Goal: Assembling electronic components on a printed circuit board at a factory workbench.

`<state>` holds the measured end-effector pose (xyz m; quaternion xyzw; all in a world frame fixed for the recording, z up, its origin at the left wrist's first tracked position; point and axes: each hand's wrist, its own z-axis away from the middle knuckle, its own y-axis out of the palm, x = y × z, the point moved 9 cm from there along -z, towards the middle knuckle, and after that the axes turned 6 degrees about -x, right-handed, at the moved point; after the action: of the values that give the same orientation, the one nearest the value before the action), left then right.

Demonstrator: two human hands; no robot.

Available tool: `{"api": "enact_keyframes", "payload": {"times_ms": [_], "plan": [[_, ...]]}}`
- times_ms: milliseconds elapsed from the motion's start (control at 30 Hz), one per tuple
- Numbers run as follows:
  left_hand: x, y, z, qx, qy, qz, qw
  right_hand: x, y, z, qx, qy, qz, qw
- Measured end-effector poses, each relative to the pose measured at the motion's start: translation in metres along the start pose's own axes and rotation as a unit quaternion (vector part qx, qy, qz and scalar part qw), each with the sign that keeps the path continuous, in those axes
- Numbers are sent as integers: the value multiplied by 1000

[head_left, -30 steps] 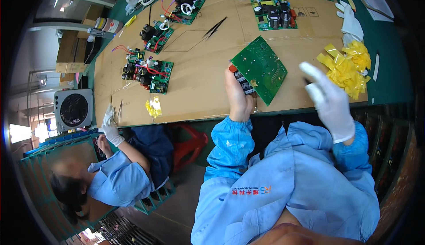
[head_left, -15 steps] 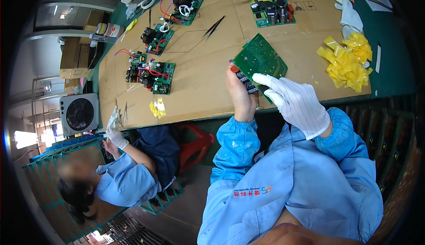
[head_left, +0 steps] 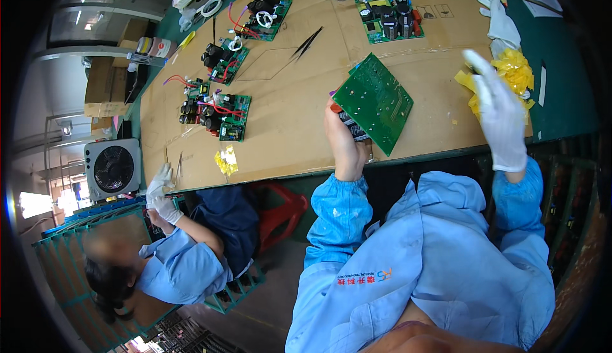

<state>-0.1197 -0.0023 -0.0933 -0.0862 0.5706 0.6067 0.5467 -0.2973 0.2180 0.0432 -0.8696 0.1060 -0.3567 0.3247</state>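
My bare left hand [head_left: 344, 137] grips a green circuit board [head_left: 376, 103] near the table's front edge. The board is tilted, its solder side facing up, and black components [head_left: 352, 125] show under its left edge beside my fingers. My left fingertips are partly hidden behind the board. My right hand [head_left: 502, 120], in a white striped glove, is raised in front of a pile of yellow tape pieces [head_left: 513, 72] at the right. Its fingers stretch out, slightly blurred, and I see nothing held in them. The glove covers part of the pile.
Several populated circuit boards [head_left: 234, 116] with red wires lie at the left, and another board [head_left: 390, 18] lies farther back. Black tweezers [head_left: 308, 42] rest mid-table. A spare white glove [head_left: 502, 25] lies behind the tape pile. At the left sits a co-worker [head_left: 185, 251] with gloved hands by the table edge.
My right hand has left the circuit board and moved right to the yellow tape pile. The board has turned slightly in my left hand. The co-worker's hands have moved a little closer together.
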Motion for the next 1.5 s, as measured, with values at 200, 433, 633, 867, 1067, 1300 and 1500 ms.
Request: {"api": "enact_keyframes", "payload": {"times_ms": [200, 433, 633, 867, 1067, 1300, 1500], "plan": [[-2, 2, 2, 7, -11, 2, 1000, -117, -18, 64, 211, 102, 411, 881], [-91, 69, 50, 163, 321, -352, 864, -64, -47, 36, 23, 103, 134, 985], [-12, 69, 96, 414, 502, -671, 355, -23, 3, 31, 72, 111, 21, 991], [-16, 34, 95, 374, 495, -695, 363, 26, 52, 37, 86, -101, -5, 991], [-54, 17, 77, 305, 466, -698, 451, 44, 79, 26, 121, -117, -48, 985], [-78, 5, 60, 205, 478, -709, 477, 56, 98, 42, 135, -235, -81, 959], [-119, -1, 10, 89, 474, -713, 508, 100, 119, 109, 390, -92, -296, 867]]}}
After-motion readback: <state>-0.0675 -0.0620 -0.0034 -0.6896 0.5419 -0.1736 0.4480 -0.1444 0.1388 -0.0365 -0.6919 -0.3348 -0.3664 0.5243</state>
